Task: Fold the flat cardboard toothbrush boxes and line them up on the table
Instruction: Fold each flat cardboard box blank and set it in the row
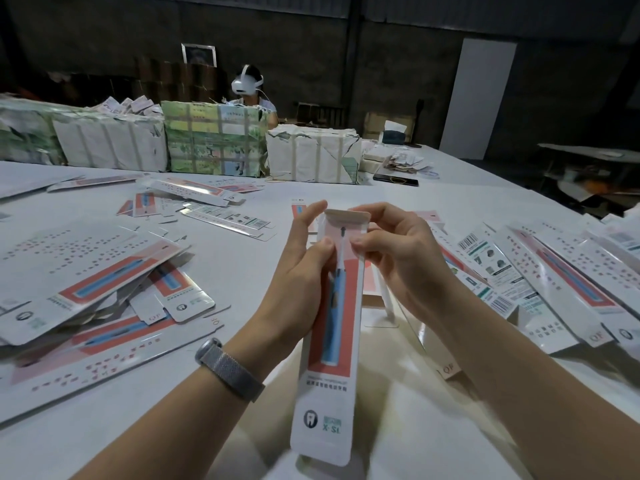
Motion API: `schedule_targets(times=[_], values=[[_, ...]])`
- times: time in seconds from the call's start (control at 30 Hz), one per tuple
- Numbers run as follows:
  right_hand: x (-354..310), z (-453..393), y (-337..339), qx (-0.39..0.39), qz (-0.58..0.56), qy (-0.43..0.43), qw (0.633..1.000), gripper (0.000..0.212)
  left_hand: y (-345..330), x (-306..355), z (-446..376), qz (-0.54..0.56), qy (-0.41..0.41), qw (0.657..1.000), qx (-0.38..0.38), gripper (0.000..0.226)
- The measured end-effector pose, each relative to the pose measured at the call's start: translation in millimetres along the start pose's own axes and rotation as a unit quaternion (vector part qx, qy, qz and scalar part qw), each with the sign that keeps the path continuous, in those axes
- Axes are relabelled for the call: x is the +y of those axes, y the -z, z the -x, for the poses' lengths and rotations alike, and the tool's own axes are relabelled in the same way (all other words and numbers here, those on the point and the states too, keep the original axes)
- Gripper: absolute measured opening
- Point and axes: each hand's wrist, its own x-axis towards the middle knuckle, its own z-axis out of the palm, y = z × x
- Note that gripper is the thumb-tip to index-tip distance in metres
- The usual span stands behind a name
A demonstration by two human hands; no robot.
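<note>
White-and-coral long cardboard toothbrush box marked "X·S1", both hands pinching its top, left, right, smaller print illegible

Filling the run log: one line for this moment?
left hand holds toothbrush box | right hand pinches top | flats on table

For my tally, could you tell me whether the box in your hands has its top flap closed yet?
Not yet: the top flap stands up above the box.
</note>
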Motion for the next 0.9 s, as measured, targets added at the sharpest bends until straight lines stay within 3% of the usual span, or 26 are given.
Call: schedule_targets(times=[0.13,0.27,0.37,0.5,0.7,0.9], values=[[0.7,0.4,0.0,-0.012,-0.008,-0.015,1.0,0.028,-0.1,-0.5,-0.7,-0.001,-0.005,1.0,0.012,0.033],[-2.0,0.9,-1.8,-0.003,0.009,-0.033,0.999,0.013,0.0,-2.6,-0.5,-0.034,-0.007,0.999,0.003,0.027],[-5.4,-0.1,-1.3,0.028,0.029,-0.052,0.998,0.027,-2.5,-3.5,1.5,-0.077,-0.017,0.997,-0.014,0.025],[-7.6,-0.8,0.8,0.025,0.046,-0.06,0.997,0.018,-3.2,-5.1,3.0,-0.11,-0.038,0.993,-0.012,0.034],[-6.4,1.1,0.4,0.062,0.149,0.006,0.987,0.011,-2.6,-7.2,2.7,-0.132,-0.052,0.99,-0.013,0.037],[-5.3,1.5,-0.4,0.085,0.164,0.029,0.982,0.012,-1.0,-5.1,2.8,-0.121,-0.049,0.991,-0.026,0.042]])
